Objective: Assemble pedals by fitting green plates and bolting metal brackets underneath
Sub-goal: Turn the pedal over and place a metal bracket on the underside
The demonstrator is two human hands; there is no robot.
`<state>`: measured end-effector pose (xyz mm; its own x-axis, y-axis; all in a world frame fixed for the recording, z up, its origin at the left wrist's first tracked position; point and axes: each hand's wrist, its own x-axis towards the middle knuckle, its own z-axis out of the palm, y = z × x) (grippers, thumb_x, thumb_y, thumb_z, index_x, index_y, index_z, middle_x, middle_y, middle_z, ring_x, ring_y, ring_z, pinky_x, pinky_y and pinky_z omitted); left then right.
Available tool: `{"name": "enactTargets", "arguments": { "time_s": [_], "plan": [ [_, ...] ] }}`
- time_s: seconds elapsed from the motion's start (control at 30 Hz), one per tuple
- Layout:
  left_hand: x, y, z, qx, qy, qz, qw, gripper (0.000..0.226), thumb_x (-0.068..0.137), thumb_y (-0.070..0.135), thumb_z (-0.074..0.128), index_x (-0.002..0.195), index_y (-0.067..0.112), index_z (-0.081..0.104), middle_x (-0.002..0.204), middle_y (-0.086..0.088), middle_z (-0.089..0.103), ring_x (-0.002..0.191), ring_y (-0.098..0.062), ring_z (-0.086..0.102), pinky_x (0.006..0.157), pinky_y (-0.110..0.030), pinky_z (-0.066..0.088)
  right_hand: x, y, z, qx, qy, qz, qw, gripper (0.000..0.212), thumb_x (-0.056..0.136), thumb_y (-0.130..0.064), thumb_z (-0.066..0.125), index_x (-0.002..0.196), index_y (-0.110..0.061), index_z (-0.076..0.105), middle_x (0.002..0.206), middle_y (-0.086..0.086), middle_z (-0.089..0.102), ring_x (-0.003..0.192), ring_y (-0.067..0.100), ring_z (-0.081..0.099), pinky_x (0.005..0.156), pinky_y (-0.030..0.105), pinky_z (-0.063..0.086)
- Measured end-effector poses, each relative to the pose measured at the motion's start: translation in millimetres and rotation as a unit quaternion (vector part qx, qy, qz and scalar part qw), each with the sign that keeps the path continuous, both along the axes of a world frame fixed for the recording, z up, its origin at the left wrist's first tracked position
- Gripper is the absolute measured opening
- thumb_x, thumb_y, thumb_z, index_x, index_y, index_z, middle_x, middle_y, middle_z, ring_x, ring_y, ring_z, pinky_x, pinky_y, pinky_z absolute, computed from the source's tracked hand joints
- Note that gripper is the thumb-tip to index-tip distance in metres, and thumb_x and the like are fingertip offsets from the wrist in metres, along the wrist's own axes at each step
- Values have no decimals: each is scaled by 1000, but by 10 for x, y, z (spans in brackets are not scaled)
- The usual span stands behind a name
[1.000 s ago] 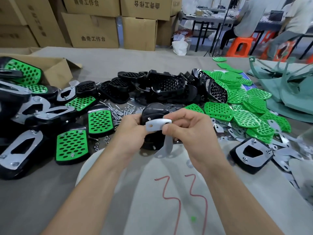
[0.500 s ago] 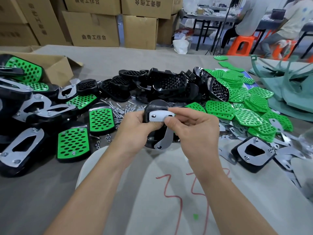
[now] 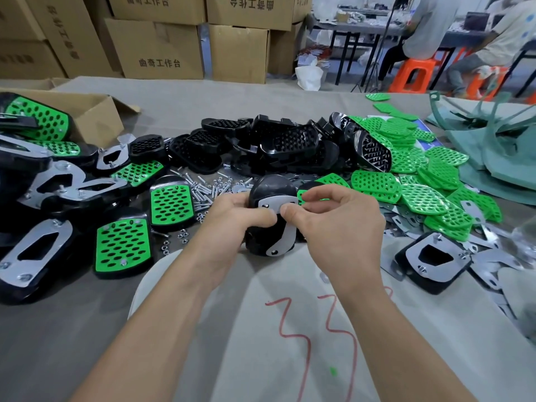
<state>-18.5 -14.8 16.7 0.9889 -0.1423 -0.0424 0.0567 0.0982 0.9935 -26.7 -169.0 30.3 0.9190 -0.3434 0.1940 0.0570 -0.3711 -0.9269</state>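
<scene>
A black pedal body (image 3: 268,185) stands underside-up at the table's middle, with a shiny metal bracket (image 3: 282,239) lying against it. My left hand (image 3: 232,224) grips the pedal's left side. My right hand (image 3: 333,224) pinches the bracket's upper edge with thumb and fingers, pressing it onto the pedal. Loose green plates (image 3: 417,181) are heaped to the right. Bolts and nuts (image 3: 203,190) lie scattered just behind my left hand.
Finished pedals (image 3: 123,245) with green plates and brackets crowd the left side. Empty black pedal bodies (image 3: 278,143) pile up behind. One bracket-side-up pedal (image 3: 432,259) and spare brackets (image 3: 490,265) lie at right. An open cardboard box (image 3: 92,111) sits far left; people sit beyond.
The bracket has come down closer onto the pedal's underside, and both hands with the pedal have shifted slightly away from me on the table.
</scene>
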Motion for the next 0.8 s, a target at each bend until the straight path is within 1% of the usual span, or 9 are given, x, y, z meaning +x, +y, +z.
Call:
{"name": "enactTargets", "arguments": {
  "time_s": [0.1,0.2,0.23,0.33,0.43,0.5,0.6,0.7,0.8],
  "plan": [
    [0,-10,12,-3,14,1,1000,30,78,22,67,104,20,82,106,-11,78,104,-29,74,91,-45,56,2,0,-16,-9,-9,-3,1000,26,59,-41,91,71,-33,70,64,-27,68,59,-7,65,55,5,43],
    [1,-19,23,-13,11,11,1000,22,86,15,66,99,21,83,102,-10,79,96,-26,75,84,-40,57,16,-2,-54,2,-16,5,1000,26,60,-43,90,76,-34,72,69,-23,70,63,-5,66,58,8,46],
    [-3,-18,34,-27,12,12,999,22,88,12,66,96,22,84,98,-9,79,90,-23,76,78,-36,59,22,-7,-64,20,-13,18,1000,27,62,-43,90,81,-34,74,72,-21,72,67,-4,68,63,10,49],
    [-26,1,73,-81,26,8,996,26,81,21,65,98,14,83,97,-11,79,84,-21,75,64,-27,57,50,-48,-50,113,26,114,987,33,73,-31,88,104,-27,78,96,-12,78,94,5,73,86,30,57],
    [-32,22,90,-101,42,4,994,39,78,25,65,111,7,77,104,-15,78,88,-26,74,69,-35,59,56,-133,-2,231,61,235,942,24,85,-18,76,109,-16,78,103,4,79,97,20,75,79,33,58],
    [-26,32,95,-108,52,4,993,44,78,25,65,116,5,73,107,-17,77,91,-28,73,74,-39,58,60,-180,23,265,78,260,925,22,89,-14,71,109,-13,77,106,8,78,96,22,74,78,34,57],
    [-31,25,111,-116,53,2,992,44,79,22,64,117,3,72,106,-16,77,90,-27,73,73,-36,60,67,-193,25,280,89,257,921,18,94,-12,67,109,-8,76,110,13,76,96,23,72,82,41,59],
    [-41,9,111,-105,49,5,993,35,85,13,62,117,1,72,109,-19,75,92,-28,71,80,-39,57,58,-159,6,286,86,251,921,16,93,-8,68,107,-6,74,109,17,76,93,27,72,79,43,61],
    [-46,-6,114,-99,52,12,994,28,96,5,54,118,-2,70,110,-22,74,91,-29,70,79,-38,58,64,-130,-18,270,79,228,932,15,92,-3,68,106,-5,72,106,20,76,99,40,71,86,52,59]
  ]
}}
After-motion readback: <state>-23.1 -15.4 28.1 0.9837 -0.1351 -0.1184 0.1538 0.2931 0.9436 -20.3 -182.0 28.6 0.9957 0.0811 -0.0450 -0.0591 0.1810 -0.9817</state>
